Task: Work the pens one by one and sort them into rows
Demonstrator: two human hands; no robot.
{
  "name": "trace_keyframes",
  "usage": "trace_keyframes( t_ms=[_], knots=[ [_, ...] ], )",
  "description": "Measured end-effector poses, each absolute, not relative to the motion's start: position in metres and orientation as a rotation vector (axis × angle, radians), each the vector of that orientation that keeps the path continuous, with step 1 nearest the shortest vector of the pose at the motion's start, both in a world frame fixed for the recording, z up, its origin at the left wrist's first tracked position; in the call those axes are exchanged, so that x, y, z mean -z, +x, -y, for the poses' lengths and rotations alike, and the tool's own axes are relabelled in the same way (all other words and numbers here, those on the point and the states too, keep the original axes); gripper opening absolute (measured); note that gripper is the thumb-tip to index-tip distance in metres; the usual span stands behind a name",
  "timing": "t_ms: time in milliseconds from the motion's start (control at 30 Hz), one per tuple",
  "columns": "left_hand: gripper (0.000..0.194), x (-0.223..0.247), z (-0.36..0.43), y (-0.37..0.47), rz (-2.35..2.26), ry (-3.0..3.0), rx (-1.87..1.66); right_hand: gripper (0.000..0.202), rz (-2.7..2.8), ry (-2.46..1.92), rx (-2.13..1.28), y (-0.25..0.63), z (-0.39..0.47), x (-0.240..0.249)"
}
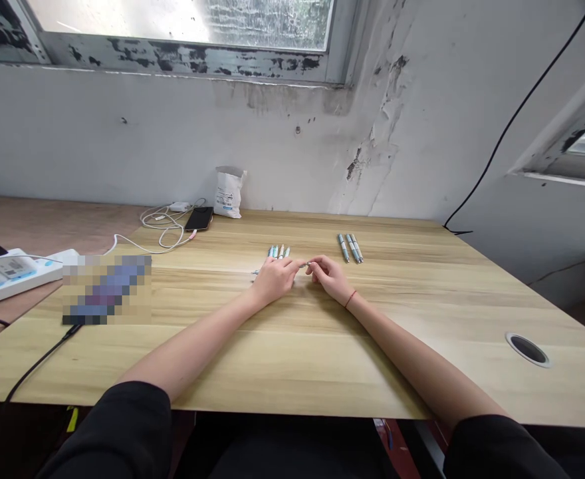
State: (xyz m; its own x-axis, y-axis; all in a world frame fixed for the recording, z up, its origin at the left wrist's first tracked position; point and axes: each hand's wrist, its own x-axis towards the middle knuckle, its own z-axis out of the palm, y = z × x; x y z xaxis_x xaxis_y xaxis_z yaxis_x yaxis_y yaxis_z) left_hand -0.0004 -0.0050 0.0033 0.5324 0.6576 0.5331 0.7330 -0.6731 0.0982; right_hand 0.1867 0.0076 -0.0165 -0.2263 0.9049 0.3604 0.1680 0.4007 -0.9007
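Observation:
My left hand (274, 279) is closed around a pen (255, 272), whose one end sticks out to the left of the hand. At the pen's other end, the fingertips of my right hand (328, 274) are pinched on its tip. Most of the pen is hidden by my left hand. Just behind that hand lie several pens (281, 251) side by side, their lower parts covered by my fingers. Farther right, a group of three grey-blue and light pens (349, 247) rests on the wooden table.
A white packet (229, 193) stands by the wall, beside a black phone (199, 219) with a white cable (165, 234). To the left are a blurred-out device (107, 290) and a white power strip (48, 267). A round cable hole (528, 349) is at the table's right.

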Motion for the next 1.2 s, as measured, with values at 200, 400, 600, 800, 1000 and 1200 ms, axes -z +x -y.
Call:
trace_keyframes(
  t_ms=[200,400,600,800,1000,1200],
  knots=[
    [0.032,-0.002,0.003,0.001,1.115,-2.649,0.834,0.03,1.672,-0.947,-0.934,0.186,-0.007,0.016],
    [0.031,0.001,-0.003,-0.001,1.124,-2.572,0.808,0.025,1.532,-0.967,-0.959,0.186,-0.007,0.014],
    [0.032,0.001,-0.003,-0.002,1.154,-2.536,0.802,0.014,1.556,-1.032,-0.904,0.187,-0.007,0.014],
    [0.035,0.005,-0.003,-0.002,1.197,-2.525,0.781,0.025,1.66,-1.052,-0.752,0.188,-0.01,0.019],
    [0.03,0.009,-0.007,0.001,1.183,-2.543,0.835,0.029,1.729,-1.008,-0.731,0.185,-0.007,0.015],
    [0.016,0.013,-0.009,0.003,1.154,-2.579,0.923,0.028,1.76,-1.012,-0.675,0.184,-0.007,0.016]
  ],
)
